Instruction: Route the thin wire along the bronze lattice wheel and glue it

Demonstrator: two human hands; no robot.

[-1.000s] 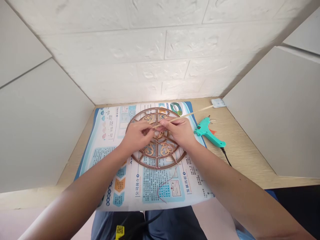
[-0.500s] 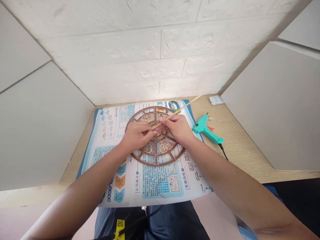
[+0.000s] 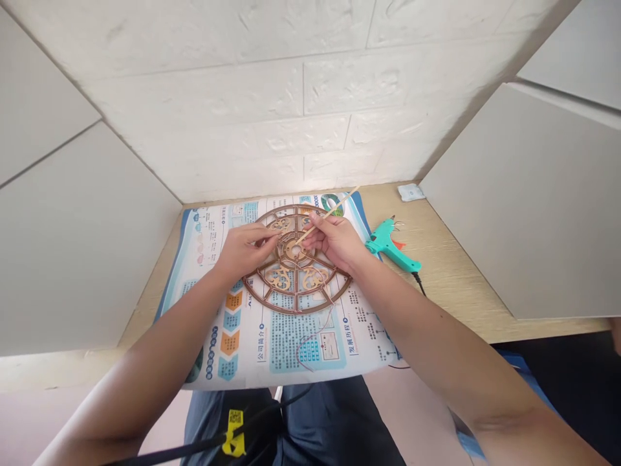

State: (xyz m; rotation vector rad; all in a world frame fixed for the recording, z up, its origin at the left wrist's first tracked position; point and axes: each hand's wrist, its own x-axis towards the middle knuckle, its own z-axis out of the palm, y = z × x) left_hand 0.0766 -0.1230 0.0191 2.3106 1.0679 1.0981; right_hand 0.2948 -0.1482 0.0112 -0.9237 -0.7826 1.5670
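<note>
A round brown openwork wooden wheel with spokes and lighter scroll-shaped inserts lies on a printed sheet. My right hand pinches a thin wooden stick, whose lower tip points down at the wheel's centre ring. Over the wheel's upper left part is my left hand, thumb and fingertips pressed together; whatever is between them, if anything, is too small to make out. From the wheel a thin pale wire trails toward the sheet's front edge.
The printed sheet covers much of the wooden tabletop. A teal glue gun with a black cord lies at the right, a small white packet behind it. White panels flank both sides, and a white brick-patterned wall closes the back.
My left hand has moved left, away from the stick's lower end and from my right hand. The wheel's centre shows now. The stick remains in my right hand.
</note>
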